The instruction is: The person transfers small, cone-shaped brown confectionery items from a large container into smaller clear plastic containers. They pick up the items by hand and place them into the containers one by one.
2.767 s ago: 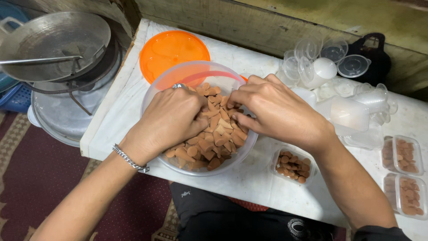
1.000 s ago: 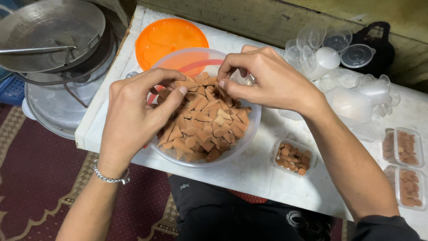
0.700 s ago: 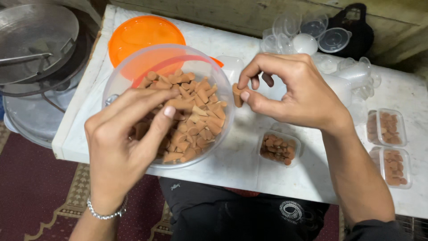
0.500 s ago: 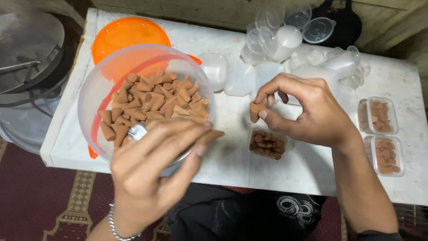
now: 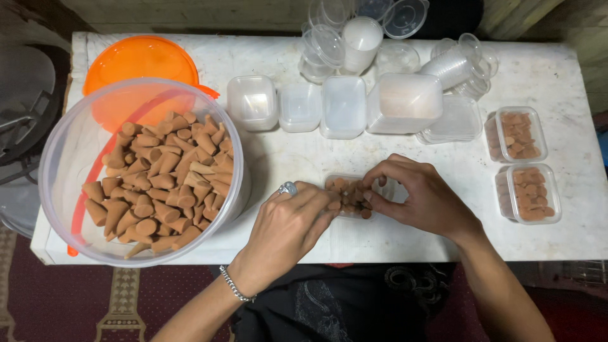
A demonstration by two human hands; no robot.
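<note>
Two hands are being pressed in on one small clear tray [image 5: 354, 196] of brown cones, which is lying near the table's front edge, at about five o'clock from the middle of the white table [image 5: 570, 82]. The left hand [image 5: 288, 228] (a ring on one finger, a chain at the wrist) is being brought in from seven o'clock, its fingertips pinched on cones at the tray's left end; the right hand [image 5: 421, 199] is being curled over the right end from four o'clock, fingers bent onto the cones and the tray's rim. Neither hand is lying slack, though whether a whole cone is being gripped under the right fingers cannot be told.

The cones are being heaped above the tray's wall, so some are likely to be pushed over the edge by any sideways nudge. The tray is thin and light, and it could be tipped or slid off the front of the table if it is being pressed unevenly from both ends. Cone tips could be crumbled by a hard pinch.

At nine o'clock the big clear tub [image 5: 139, 171] of cones is overhanging the table's front edge, so it could be knocked by the left forearm. Two filled trays [image 5: 522, 164] are lying at three o'clock, well apart; empty lidded boxes [image 5: 335, 104] are being kept at twelve.
</note>
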